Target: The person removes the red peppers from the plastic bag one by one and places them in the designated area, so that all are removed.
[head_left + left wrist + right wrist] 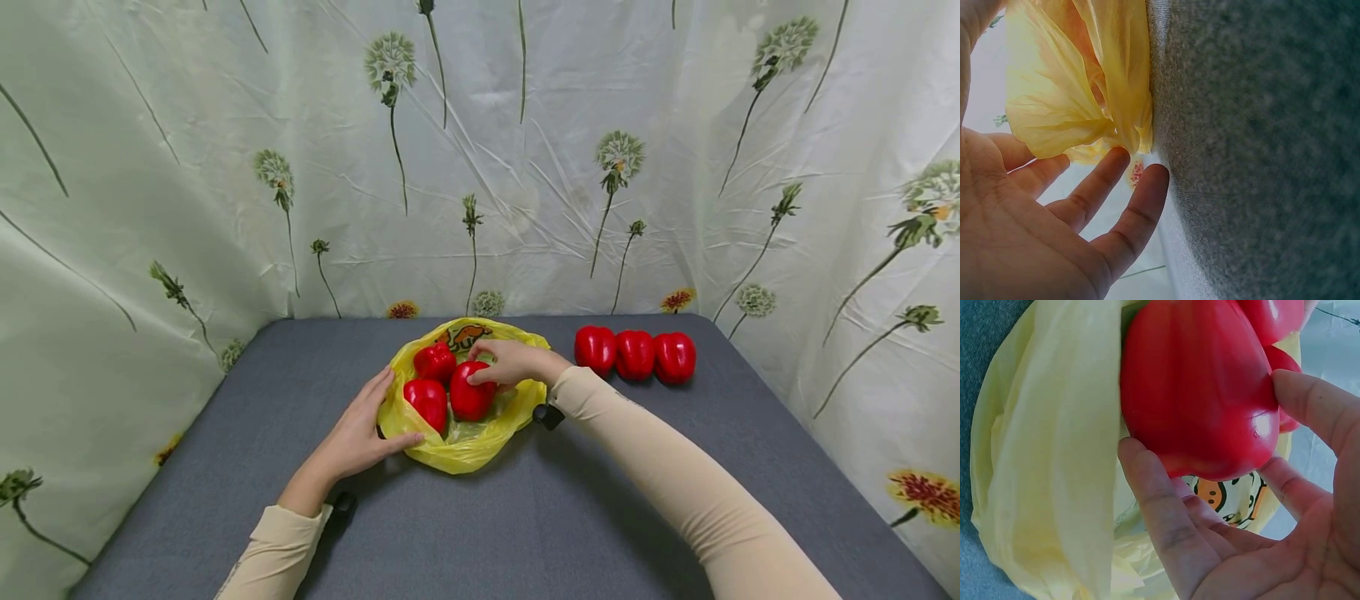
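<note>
A yellow plastic bag (465, 460) stands on the table with its mouth wide. Inside it lie two red bell peppers, one at the back (435, 363) and one at the front left (427, 403). My right hand (517, 363) reaches in from the right and holds a third red bell pepper (472, 396). In the right wrist view, thumb and fingers spread around the lower end of this pepper (1200, 394). My left hand (358, 437) rests against the bag's left side, fingers extended. Up close, the left fingertips (1119, 159) are right at the bag's crumpled yellow plastic (1054, 94).
Three more red bell peppers (635, 355) stand in a row on the grey table (480, 533), at the back right. A light curtain (525, 167) printed with dandelions hangs behind the table and along its sides.
</note>
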A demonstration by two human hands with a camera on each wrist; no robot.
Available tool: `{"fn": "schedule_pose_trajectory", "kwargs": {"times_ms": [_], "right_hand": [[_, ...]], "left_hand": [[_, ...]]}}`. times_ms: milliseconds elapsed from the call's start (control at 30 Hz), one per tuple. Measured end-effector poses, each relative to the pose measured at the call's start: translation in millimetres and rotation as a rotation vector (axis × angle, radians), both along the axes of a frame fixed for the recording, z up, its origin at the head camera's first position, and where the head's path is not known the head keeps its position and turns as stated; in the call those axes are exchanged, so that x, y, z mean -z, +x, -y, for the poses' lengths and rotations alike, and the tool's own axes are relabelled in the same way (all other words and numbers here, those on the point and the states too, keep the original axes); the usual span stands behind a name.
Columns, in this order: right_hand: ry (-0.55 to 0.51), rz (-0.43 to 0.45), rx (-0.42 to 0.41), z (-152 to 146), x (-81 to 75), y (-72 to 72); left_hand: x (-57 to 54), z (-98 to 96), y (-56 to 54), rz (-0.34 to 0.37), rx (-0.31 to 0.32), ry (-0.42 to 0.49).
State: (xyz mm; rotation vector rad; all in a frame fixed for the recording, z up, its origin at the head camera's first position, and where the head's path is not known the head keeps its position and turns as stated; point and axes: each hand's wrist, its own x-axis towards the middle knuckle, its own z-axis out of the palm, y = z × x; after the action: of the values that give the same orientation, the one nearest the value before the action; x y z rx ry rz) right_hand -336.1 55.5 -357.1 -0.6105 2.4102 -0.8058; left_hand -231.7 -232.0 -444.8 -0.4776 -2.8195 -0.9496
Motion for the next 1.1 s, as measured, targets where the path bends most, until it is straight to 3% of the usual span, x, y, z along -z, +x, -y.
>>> {"fn": "schedule_pose_trajectory", "kwargs": {"times_ms": [767, 1100], "right_hand": [[-0.018, -0.021, 0.038, -32.2, -18.6, -7.2], [-0.026, -0.023, 0.016, -50.5, -27.6, -5.4]], "left_hand": [[-0.5, 0.1, 0.9, 0.015, -0.002, 0.004], [-1.2, -0.2, 1.8, 0.018, -0.005, 0.003]]}}
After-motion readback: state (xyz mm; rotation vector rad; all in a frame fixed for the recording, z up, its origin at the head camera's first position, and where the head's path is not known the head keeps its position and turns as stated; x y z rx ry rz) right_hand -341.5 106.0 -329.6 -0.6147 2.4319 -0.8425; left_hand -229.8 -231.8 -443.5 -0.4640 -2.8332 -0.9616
